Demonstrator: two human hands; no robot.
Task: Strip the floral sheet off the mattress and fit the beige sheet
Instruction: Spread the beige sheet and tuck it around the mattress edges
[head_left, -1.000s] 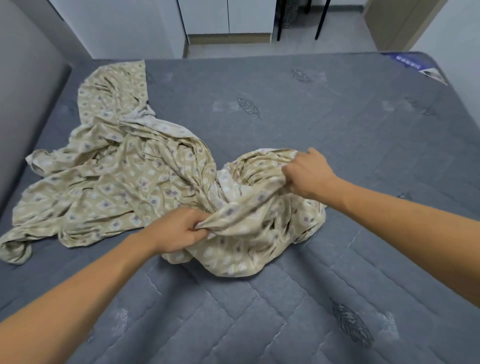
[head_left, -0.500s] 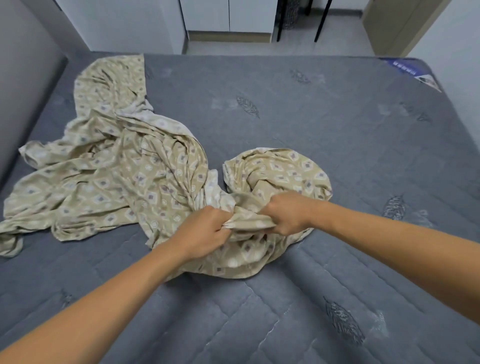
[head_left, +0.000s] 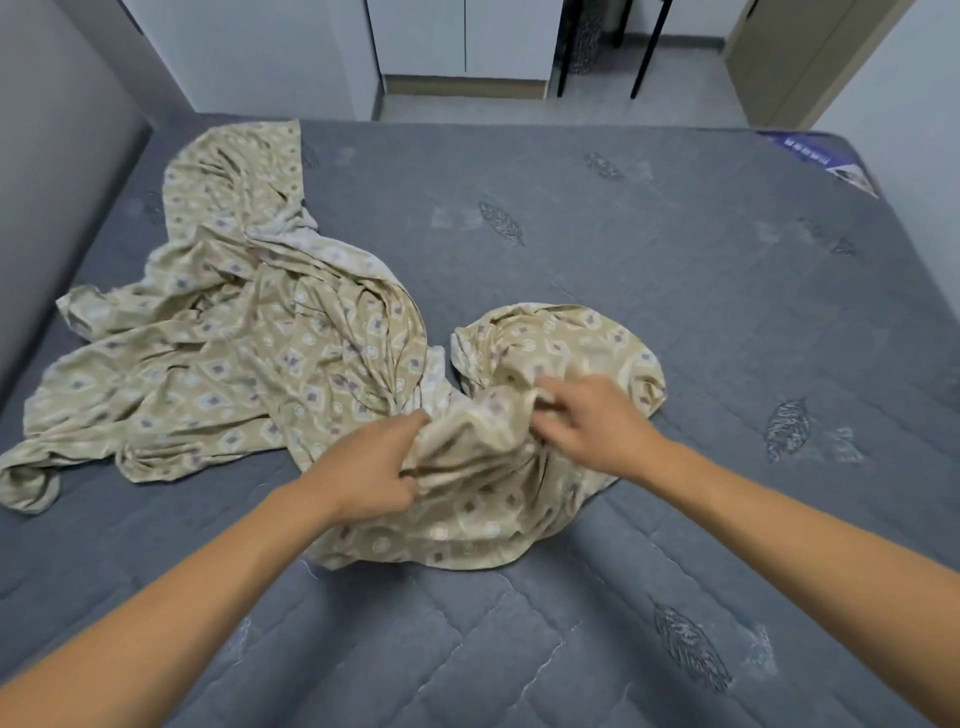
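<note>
Beige cloth with a pale diamond-and-flower print, the floral sheet (head_left: 291, 364), lies crumpled and fully off the corners on the bare grey quilted mattress (head_left: 675, 291). Its long axis runs from the far left of the bed, where a narrow tail reaches toward the far edge, diagonally down to a bunched mound near the middle, close in front of the person. A second loose end trails off toward the left edge of the mattress.

The left hand (head_left: 371, 467) grips a fold of the sheet at the near side of the mound, thumb and fingers curled round the cloth. The right hand (head_left: 587, 421) is just beside it on the mound, fingers bent into the fabric and pinching a ridge of it; the picture is blurred there.

At the far right corner of the mattress sits a blue label (head_left: 826, 158) with white writing too small to read
</note>
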